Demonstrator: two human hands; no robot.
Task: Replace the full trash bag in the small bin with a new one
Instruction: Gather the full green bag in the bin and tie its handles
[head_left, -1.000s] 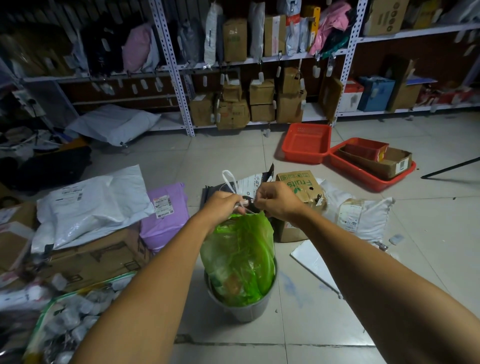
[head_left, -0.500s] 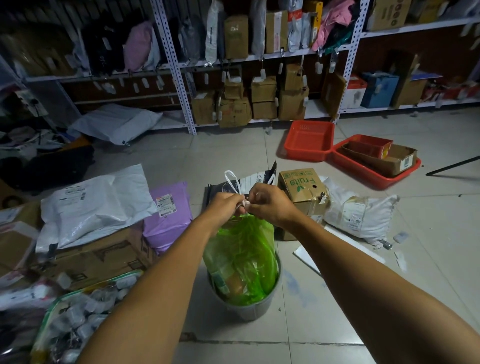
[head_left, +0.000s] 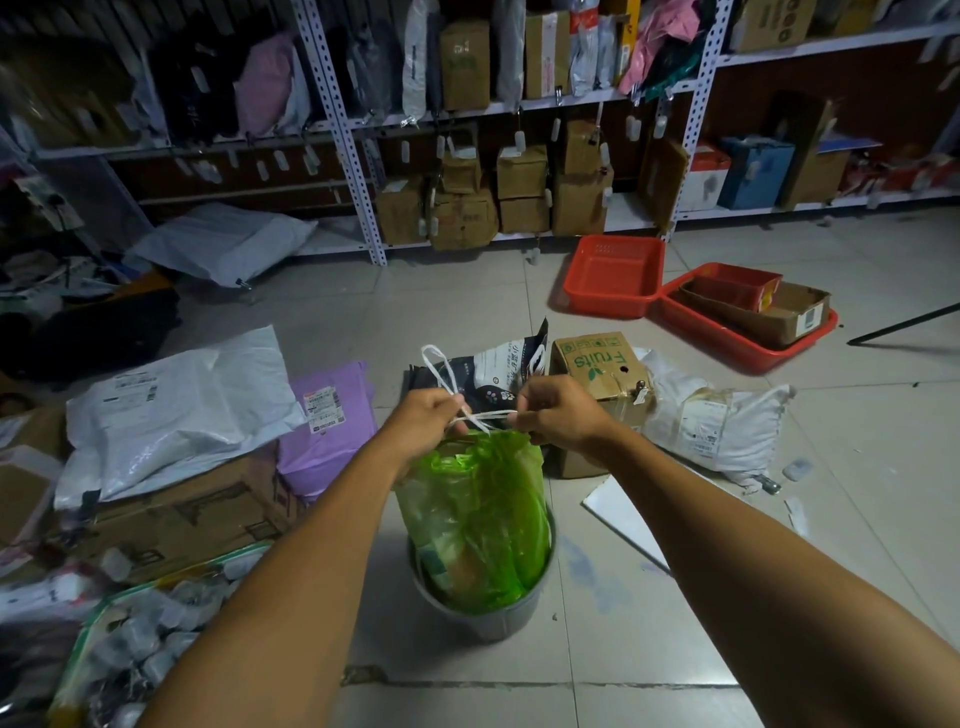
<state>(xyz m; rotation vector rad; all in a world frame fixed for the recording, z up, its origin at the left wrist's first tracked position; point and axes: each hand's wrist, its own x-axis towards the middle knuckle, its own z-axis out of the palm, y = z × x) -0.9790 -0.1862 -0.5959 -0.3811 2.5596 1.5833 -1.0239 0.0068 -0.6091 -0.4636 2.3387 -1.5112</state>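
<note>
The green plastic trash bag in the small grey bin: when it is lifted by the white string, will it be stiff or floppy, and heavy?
The thin green plastic trash bag is crumpled, so it will probably sag and swing. It looks stuffed, perhaps moderately heavy for its size. The left hand and right hand pinch the white string; the film may stretch or tear there. The small grey bin might lift along.

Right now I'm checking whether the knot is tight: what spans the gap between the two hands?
In the head view, a taut white drawstring runs from the left hand to the right hand, above the green trash bag.

Bag (head_left: 475, 519) in bin (head_left: 483, 618)
</note>
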